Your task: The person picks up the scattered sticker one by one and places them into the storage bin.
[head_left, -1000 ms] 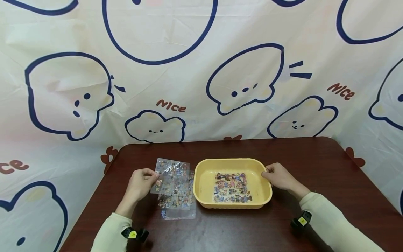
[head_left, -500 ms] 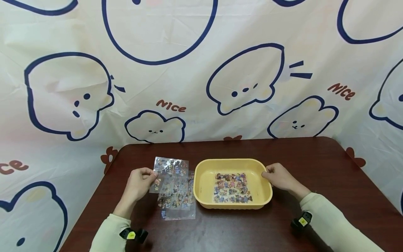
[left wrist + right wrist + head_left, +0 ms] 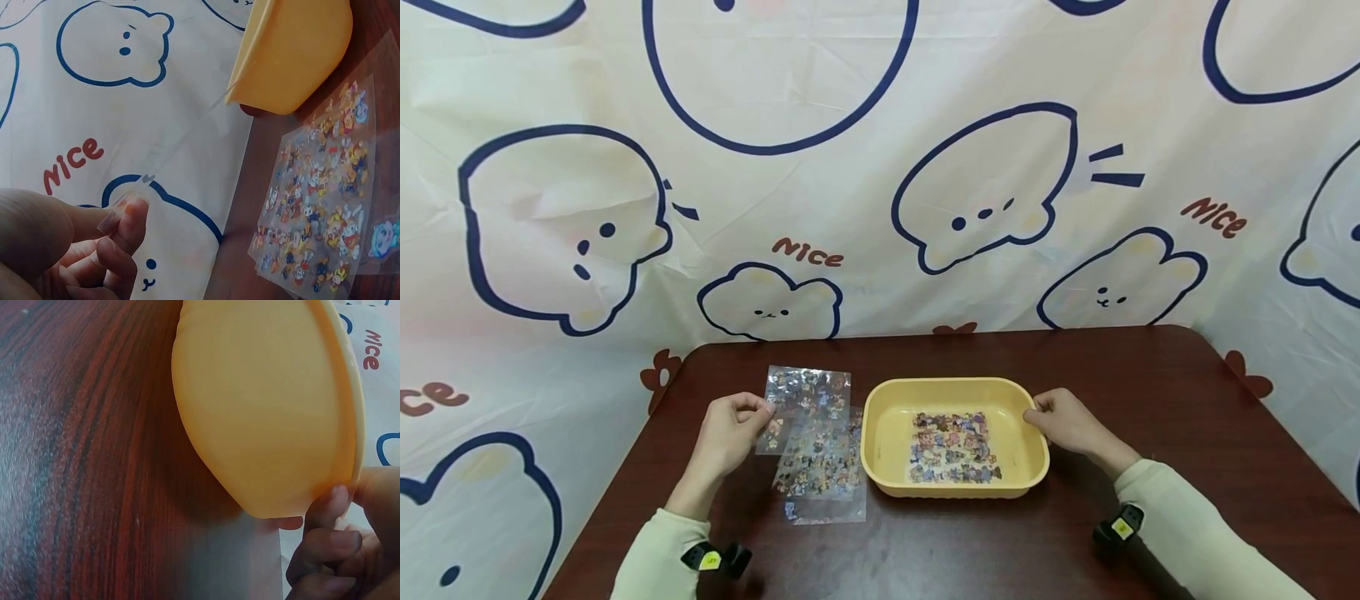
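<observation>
Behind everything hangs a printed cloth [image 3: 865, 200], well back from the work, so it seems unlikely to interfere. The glossy table [image 3: 970, 550] looks smooth, and a stray tug might let the yellow tray [image 3: 951, 490] slide. Its right rim is pinched between the thumb and bent fingers of the right hand [image 3: 1066, 418], which probably steadies it; a pull leftward could shove its wall into the pile [image 3: 820, 475] of clear, figure-printed sheets lying just beside it. Whether pile and tray touch, I cannot tell. The left hand [image 3: 726, 429] has thumb and forefinger closed on the left edge of one sheet [image 3: 808, 392], its other fingers curled beneath. That sheet is over the far part of the pile, and in the left wrist view it appears as a thin streak, nearly edge-on. Thin film may cling, so a second sheet could come along with it; gripped at one edge only, it could also sag, fold or slip. Inside the tray, another sheet [image 3: 955, 447] lies flat and could shift if the tray were jolted.
</observation>
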A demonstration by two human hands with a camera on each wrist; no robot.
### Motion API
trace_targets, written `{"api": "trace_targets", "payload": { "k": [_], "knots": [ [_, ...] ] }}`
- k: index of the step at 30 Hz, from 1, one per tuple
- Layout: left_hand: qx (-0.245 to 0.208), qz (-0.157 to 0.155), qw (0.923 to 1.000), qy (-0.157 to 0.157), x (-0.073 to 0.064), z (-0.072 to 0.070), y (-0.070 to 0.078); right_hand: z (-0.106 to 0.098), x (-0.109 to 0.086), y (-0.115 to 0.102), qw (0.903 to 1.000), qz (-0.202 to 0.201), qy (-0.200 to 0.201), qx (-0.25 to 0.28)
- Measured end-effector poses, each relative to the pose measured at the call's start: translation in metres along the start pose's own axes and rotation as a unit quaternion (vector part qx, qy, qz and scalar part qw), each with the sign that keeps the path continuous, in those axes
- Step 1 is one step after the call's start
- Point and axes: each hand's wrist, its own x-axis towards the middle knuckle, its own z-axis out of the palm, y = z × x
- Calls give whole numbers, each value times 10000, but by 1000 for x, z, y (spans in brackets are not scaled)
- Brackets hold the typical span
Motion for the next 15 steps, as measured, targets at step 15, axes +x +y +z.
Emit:
{"api": "trace_targets", "payload": {
  "k": [15],
  "knots": [
    [-250, 114, 9996, -84, -5, 3, 13, 1, -2, 0, 10000, -27, 22, 51]
  ]
}}
